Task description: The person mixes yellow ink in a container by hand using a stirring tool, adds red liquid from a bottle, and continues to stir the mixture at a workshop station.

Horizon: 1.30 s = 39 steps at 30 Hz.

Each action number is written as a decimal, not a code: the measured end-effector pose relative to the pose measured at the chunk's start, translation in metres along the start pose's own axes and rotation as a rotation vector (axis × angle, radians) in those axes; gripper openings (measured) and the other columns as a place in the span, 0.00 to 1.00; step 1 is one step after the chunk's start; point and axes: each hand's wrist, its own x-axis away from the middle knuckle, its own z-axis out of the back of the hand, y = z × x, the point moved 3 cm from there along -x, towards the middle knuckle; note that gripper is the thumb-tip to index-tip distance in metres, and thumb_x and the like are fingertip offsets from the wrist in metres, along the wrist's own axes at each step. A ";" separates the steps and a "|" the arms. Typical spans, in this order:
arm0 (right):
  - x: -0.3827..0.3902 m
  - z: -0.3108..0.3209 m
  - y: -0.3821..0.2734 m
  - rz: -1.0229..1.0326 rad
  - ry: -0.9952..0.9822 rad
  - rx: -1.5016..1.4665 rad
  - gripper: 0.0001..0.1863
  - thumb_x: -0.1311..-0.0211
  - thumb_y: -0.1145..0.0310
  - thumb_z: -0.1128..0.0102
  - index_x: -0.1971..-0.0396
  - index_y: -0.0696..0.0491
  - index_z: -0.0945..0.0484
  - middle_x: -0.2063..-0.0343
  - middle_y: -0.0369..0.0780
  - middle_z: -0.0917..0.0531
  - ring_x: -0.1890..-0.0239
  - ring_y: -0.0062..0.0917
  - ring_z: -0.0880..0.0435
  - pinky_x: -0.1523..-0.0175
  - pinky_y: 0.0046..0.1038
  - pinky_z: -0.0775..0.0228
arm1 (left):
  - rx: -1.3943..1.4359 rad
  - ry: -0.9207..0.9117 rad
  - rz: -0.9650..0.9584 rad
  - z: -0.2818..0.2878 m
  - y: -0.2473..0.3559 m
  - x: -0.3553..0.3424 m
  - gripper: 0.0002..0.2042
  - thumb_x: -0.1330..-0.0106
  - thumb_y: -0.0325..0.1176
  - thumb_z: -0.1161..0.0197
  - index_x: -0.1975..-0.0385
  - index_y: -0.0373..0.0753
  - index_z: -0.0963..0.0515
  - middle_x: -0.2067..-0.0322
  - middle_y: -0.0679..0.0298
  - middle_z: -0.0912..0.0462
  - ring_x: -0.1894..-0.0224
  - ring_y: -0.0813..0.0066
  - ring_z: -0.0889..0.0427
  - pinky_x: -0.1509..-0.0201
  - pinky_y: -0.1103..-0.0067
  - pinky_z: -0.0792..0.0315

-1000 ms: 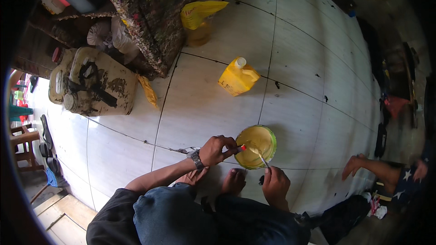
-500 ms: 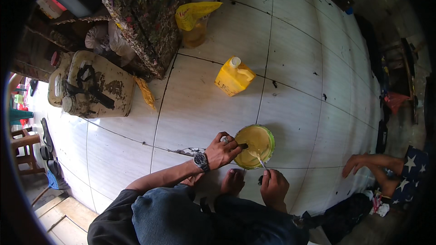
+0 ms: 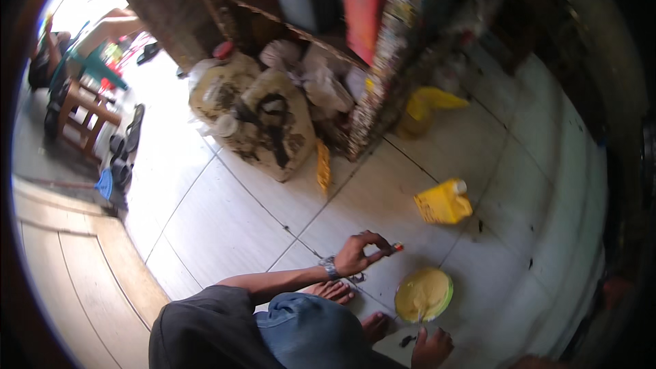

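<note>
Head view: at lower centre, a red-tipped object (image 3: 398, 248) is pinched by the left hand (image 3: 362, 253). Lower right, a stirrer (image 3: 421, 313) in a tub (image 3: 449, 295) of paste (image 3: 421, 285) is gripped by the right hand (image 3: 432, 348).

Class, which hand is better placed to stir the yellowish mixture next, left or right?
Probably the right hand: it grips the stirrer that dips into the green-rimmed tub. The left hand is away from the tub, pinching a small red-tipped object.

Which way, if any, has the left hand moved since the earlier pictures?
Yes: judged against the bucket, the left hand has moved away leftward, from over its rim to clear of it.
</note>
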 end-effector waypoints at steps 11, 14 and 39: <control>-0.210 0.163 -0.225 0.942 -0.154 -0.623 0.17 0.34 0.70 0.46 0.48 0.58 0.26 0.56 0.52 0.22 0.54 0.48 0.21 0.52 0.41 0.28 | 0.195 0.806 0.411 0.155 -0.120 -0.019 0.13 0.39 0.38 0.33 0.67 0.31 0.17 0.69 0.58 0.13 0.65 0.73 0.15 0.58 0.77 0.26; -0.250 0.159 -0.294 0.926 -0.113 -0.628 0.15 0.33 0.71 0.48 0.48 0.57 0.26 0.58 0.49 0.21 0.59 0.41 0.20 0.55 0.38 0.28 | 0.007 0.932 0.501 0.152 -0.153 -0.023 0.17 0.45 0.47 0.28 0.73 0.35 0.14 0.73 0.57 0.14 0.69 0.73 0.15 0.62 0.75 0.25; -0.066 0.060 0.095 -0.138 0.021 -0.795 0.12 0.33 0.73 0.46 0.53 0.63 0.24 0.65 0.42 0.19 0.63 0.25 0.20 0.60 0.24 0.29 | -0.278 0.751 0.226 0.142 -0.163 -0.042 0.11 0.39 0.38 0.35 0.72 0.37 0.14 0.72 0.59 0.14 0.71 0.70 0.17 0.64 0.74 0.26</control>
